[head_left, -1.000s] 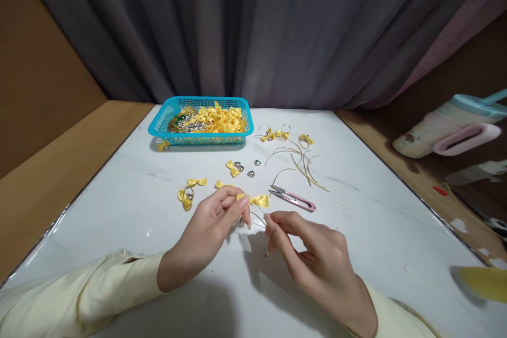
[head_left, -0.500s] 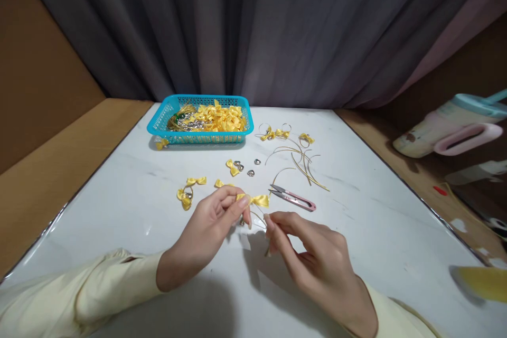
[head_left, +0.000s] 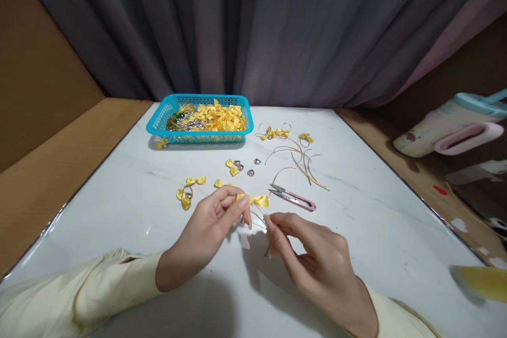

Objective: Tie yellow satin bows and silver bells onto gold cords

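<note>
Between thumb and fingers, my left hand [head_left: 216, 224] pinches a yellow satin ribbon bow [head_left: 259, 200], its right loop sticking out past the fingertips. A thin gold wire [head_left: 259, 216] curves below the bow, and my right hand [head_left: 309, 253] pinches its ends. A small silver bead [head_left: 242, 219] shows under my left fingertips. Just beyond my hands lies a pair of thread snips [head_left: 293, 198] with pink handles, blades pointing left. Several cut gold wires [head_left: 311, 169] lie behind the snips. Loose silver heart beads [head_left: 251, 173] and a yellow bow [head_left: 232, 167] rest past my left hand.
A turquoise basket [head_left: 200, 138] at the back holds yellow bows, silver beads and bundled gold wire. Bows with wire rings [head_left: 275, 133] lie right of it, another ringed bow [head_left: 185, 198] at the left. A tumbler [head_left: 447, 127] lies tilted on the right.
</note>
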Tool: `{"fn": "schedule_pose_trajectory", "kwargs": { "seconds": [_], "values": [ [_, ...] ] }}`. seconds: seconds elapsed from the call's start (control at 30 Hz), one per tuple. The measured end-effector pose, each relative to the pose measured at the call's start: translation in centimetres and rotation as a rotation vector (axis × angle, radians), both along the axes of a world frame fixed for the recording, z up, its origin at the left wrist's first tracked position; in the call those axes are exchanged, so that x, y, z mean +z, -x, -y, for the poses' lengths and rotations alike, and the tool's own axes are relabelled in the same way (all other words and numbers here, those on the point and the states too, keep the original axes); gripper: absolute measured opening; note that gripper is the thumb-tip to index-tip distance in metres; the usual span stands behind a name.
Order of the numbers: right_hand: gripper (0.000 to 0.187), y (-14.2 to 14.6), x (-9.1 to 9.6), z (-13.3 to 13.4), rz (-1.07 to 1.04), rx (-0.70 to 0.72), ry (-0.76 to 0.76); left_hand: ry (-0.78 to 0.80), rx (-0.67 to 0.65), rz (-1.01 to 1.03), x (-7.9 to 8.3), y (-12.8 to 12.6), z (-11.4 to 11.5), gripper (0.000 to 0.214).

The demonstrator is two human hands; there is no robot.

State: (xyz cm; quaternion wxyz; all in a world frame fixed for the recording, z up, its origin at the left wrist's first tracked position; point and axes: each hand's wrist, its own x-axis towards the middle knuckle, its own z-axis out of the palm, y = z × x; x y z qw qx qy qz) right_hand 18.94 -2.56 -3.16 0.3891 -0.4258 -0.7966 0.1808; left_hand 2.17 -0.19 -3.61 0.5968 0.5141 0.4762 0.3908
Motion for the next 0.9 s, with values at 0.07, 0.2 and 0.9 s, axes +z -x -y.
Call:
{"fn": "schedule_pose_trajectory", "kwargs": {
  "seconds": [0.07,0.2,0.9],
  "values": [
    [0.014,0.0,-0.1,0.0,0.001,0.004,0.0,0.0,-0.004,0.003,0.0,0.0,0.0,0.02],
    [0.014,0.0,-0.2,0.0,-0.005,0.006,-0.001,0.01,-0.006,-0.009,0.1,-0.1,0.0,0.02],
    [0.017,0.3,0.1,0.1,0.003,0.007,0.111,-0.178,-0.023,-0.149,-0.9,-0.2,0.3,0.016]
  ]
}}
